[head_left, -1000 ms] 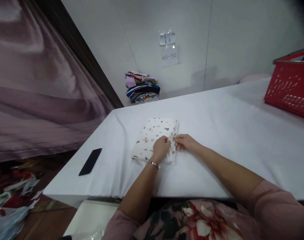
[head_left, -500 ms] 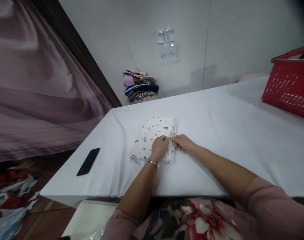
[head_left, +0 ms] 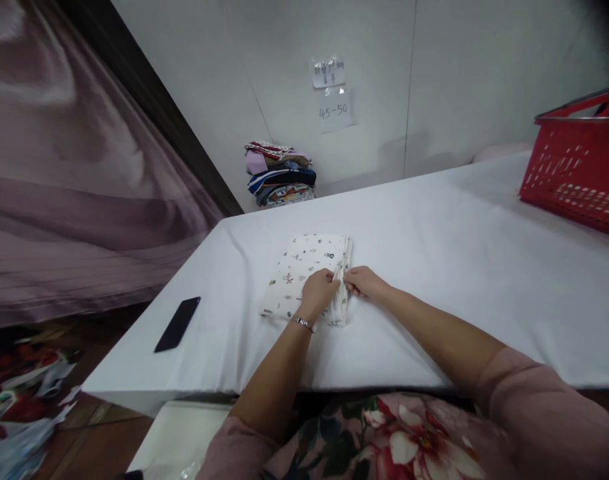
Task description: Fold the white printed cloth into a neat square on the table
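A folded white cloth (head_left: 304, 257) with small scattered prints lies flat on the white-covered table, its layered edges bunched along the right side. Over that side rests my left hand (head_left: 319, 292), a bracelet on its wrist, the fingertips pinching the folded edges. From the right, my right hand (head_left: 364, 281) pinches the same layered edge between thumb and fingers. The two hands are close together, with only a narrow strip of the edge between them. Exactly how many layers each hand grips is hidden.
A black phone (head_left: 178, 325) lies on the table (head_left: 434, 247) at the left. Behind the far edge rises a stack of folded fabrics (head_left: 281, 175). At the far right stands a red plastic basket (head_left: 577, 170). A pink curtain (head_left: 74, 173) hangs on the left.
Both hands keep their pinch at the cloth's right edge, and the fingers have shifted only slightly. The whole view has moved a little.
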Available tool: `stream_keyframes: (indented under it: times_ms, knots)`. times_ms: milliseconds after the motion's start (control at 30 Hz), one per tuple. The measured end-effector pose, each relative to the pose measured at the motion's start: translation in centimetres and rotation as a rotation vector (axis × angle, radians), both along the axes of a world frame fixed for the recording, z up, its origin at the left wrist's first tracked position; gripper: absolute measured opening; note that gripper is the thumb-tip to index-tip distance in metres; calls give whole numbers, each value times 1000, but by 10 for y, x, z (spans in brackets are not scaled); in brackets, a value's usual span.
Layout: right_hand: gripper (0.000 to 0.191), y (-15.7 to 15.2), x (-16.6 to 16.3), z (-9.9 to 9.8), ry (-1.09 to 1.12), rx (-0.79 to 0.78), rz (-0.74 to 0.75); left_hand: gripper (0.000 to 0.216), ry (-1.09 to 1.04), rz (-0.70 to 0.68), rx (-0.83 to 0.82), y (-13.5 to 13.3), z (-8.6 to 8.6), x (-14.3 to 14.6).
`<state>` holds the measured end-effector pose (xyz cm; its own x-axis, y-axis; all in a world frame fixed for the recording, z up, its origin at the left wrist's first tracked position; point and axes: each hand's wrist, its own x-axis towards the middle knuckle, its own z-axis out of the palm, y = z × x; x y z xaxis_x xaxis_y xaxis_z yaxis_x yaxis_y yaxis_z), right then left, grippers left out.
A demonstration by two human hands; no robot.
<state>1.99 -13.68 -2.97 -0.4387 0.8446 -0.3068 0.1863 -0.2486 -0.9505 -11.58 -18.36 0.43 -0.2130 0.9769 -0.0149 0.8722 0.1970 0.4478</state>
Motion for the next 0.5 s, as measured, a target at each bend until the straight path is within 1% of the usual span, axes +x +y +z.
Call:
stream_keyframes:
  times_ms: [100, 200, 267, 333, 500]
  knots:
    - [17, 0, 0, -1, 7, -5, 1, 16, 111, -15, -29, 1, 6, 4]
    - [14, 1, -1, -2, 12, -2, -1, 11, 210, -60, -57, 6, 12, 6]
    - [14, 1, -1, -4, 18, 2, -3, 10, 216, -77, -60, 10, 14, 5]
    - [15, 1, -2, -5, 26, 2, -4, 9, 139, -80, -47, 14, 14, 1]
    - [14, 2, -2, -5, 46, -7, -8, 11, -209, -54, -39, 15, 4, -8]
